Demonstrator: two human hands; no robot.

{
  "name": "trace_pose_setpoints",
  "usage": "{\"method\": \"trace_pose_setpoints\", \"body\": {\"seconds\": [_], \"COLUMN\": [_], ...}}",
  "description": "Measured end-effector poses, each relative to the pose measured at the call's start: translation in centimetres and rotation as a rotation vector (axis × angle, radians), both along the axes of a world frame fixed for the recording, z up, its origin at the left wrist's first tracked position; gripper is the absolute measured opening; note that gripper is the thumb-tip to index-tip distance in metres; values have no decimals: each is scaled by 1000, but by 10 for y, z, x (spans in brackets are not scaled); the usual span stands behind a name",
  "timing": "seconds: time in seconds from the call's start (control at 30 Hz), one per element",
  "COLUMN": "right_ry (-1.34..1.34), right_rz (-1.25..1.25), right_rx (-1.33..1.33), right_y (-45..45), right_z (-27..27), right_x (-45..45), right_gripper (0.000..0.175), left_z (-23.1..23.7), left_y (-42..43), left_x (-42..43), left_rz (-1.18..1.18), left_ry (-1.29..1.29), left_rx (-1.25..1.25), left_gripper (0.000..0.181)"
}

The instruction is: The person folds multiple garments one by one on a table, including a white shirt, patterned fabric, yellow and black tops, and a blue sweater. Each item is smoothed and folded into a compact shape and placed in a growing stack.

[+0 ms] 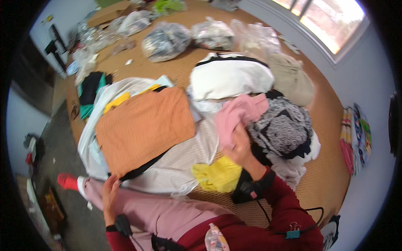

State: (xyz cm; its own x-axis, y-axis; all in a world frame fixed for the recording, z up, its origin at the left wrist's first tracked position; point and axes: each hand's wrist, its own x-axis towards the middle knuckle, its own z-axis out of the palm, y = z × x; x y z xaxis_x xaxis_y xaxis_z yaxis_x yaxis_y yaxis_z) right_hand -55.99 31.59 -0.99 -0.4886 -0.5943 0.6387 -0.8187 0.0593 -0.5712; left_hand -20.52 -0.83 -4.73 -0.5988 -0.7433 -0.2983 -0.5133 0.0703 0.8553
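Note:
My right hand (241,147) grips a crumpled pink garment (234,113), lifted over the middle of the mat. Beneath that wrist lies a bunched yellow garment (220,175), with black cloth beside it. To the left, an orange ribbed garment (147,125) is spread flat on top of other clothes, on a white plastic sheet or bag (176,163). The fingertips of my left hand (110,196) are at its near left corner; whether they pinch the cloth is unclear. Yellow and black cloth edges stick out from under the orange piece.
A folded white garment with a black band (232,77), a beige one (290,78) and a black-and-white patterned one (284,125) lie to the right. Stuffed clear bags (166,42) stand farther back on the woven mat (323,175). Black-green clothing (91,89) lies left; a window (329,25) is upper right.

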Motion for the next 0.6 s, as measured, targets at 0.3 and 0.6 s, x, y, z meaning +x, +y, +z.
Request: {"method": "trace_pose_setpoints", "body": {"seconds": [0.3, 0.6], "right_ry": [-52, -190], "right_rz": [1525, 1613], "right_rx": [559, 622], "right_y": [-105, -107], "right_z": [15, 14], "right_x": [239, 237], "right_gripper": [16, 15], "left_z": [17, -11], "left_y": [75, 129], "left_x": [62, 150], "left_rz": [421, 896], "left_ry": [908, 1049], "left_rx": [756, 602], "left_gripper": [64, 45]}}
